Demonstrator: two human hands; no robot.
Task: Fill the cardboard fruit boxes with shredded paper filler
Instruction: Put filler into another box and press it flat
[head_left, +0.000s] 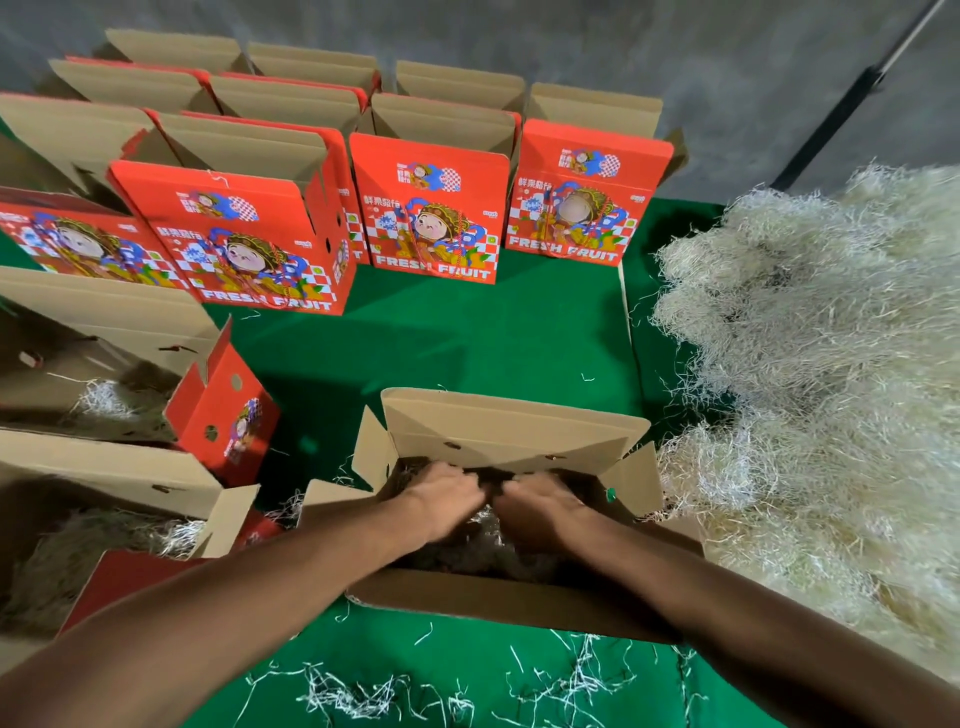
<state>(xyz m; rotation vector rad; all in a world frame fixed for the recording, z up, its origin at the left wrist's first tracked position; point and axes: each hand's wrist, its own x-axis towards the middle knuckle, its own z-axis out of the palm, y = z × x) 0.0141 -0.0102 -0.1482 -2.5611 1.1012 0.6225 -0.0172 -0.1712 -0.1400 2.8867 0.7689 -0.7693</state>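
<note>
Item: open box (514, 441), on the green cloth (467, 332). My left hand (441, 499) and right hand (540, 512) press filler (485, 525) inside it, fingers flat. Filler pile (821, 364) right of box: light, springy, tangly; best grabbed in loose handfuls.

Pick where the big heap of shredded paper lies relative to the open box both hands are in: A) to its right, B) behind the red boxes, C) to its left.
A: the pale shredded paper heap fills the right side, beside the open box.
</note>
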